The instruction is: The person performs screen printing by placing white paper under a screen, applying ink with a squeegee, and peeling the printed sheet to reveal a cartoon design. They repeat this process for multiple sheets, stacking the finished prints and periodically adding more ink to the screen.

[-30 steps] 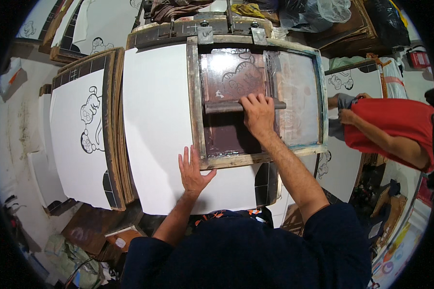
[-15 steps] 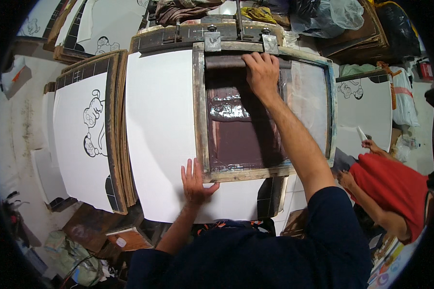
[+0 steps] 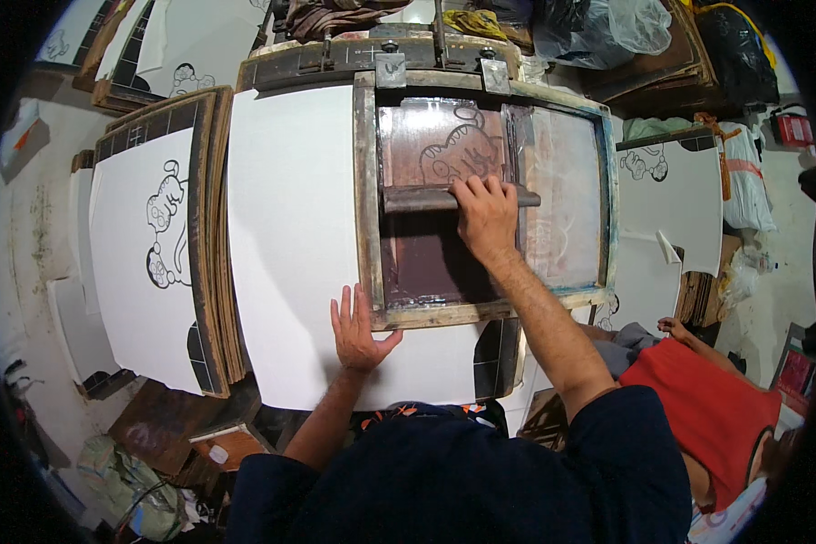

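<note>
My right hand (image 3: 488,216) grips a dark squeegee (image 3: 417,198) about midway down the mesh of a wooden screen-printing frame (image 3: 365,199). Behind the blade, a line drawing of an animal (image 3: 462,150) shows in the mesh; dark purple-brown ink (image 3: 431,254) covers the nearer part. My left hand (image 3: 361,341) rests with fingers spread on a white sheet (image 3: 290,236), by the frame's near left corner. The thumb lies close to the frame's lower bar. That sheet lies on a board, partly beneath the frame. Metal clamps (image 3: 391,71) sit on the frame's far bar.
Stacked boards (image 3: 213,245) with a printed white sheet (image 3: 127,263) stand at left. More printed sheets (image 3: 671,199) lie at right, where a person in a red top (image 3: 698,408) bends over. Plastic bags (image 3: 598,36) and rags (image 3: 335,16) sit at the back.
My right hand has drawn the squeegee from the frame's far end toward me, uncovering the drawing behind it. My left hand stays by the corner. The person at right has bent lower.
</note>
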Motion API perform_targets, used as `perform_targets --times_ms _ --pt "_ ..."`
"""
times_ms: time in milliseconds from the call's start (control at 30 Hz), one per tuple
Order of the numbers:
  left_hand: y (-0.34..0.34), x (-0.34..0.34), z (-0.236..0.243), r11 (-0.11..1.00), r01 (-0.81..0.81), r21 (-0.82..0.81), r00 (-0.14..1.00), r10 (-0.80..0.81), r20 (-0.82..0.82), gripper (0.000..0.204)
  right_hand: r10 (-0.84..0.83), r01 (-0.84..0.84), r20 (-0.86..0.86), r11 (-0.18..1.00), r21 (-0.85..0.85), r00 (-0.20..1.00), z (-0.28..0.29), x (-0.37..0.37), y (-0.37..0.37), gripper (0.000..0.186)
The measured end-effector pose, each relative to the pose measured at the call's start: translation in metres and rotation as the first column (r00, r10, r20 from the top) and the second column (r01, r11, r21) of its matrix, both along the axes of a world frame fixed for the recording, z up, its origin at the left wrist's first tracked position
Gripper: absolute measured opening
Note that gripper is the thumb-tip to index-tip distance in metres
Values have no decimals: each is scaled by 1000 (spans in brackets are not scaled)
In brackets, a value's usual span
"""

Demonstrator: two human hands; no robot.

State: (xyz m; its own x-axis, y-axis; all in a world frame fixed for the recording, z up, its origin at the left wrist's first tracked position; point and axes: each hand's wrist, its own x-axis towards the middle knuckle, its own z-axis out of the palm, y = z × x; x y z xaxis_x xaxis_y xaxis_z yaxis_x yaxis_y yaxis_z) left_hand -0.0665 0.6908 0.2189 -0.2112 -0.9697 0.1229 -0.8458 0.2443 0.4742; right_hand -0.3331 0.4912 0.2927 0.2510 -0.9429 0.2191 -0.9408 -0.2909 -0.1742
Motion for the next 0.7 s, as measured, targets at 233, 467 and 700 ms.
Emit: perform_targets --times_ms 233,467,700 --pt "0 -2 1 1000 -16 -4 1000 17 11 113 -148 133 124 984 121 981 9 -13 -49 33" --pt "-1 -2 3 1000 -6 2 1000 5 10 114 -489 460 167 869 184 856 13 -31 -40 35" --pt "-2 -3 4 1000 -8 -14 1000 9 18 112 -556 550 16 826 123 831 0 -39 -53 36"
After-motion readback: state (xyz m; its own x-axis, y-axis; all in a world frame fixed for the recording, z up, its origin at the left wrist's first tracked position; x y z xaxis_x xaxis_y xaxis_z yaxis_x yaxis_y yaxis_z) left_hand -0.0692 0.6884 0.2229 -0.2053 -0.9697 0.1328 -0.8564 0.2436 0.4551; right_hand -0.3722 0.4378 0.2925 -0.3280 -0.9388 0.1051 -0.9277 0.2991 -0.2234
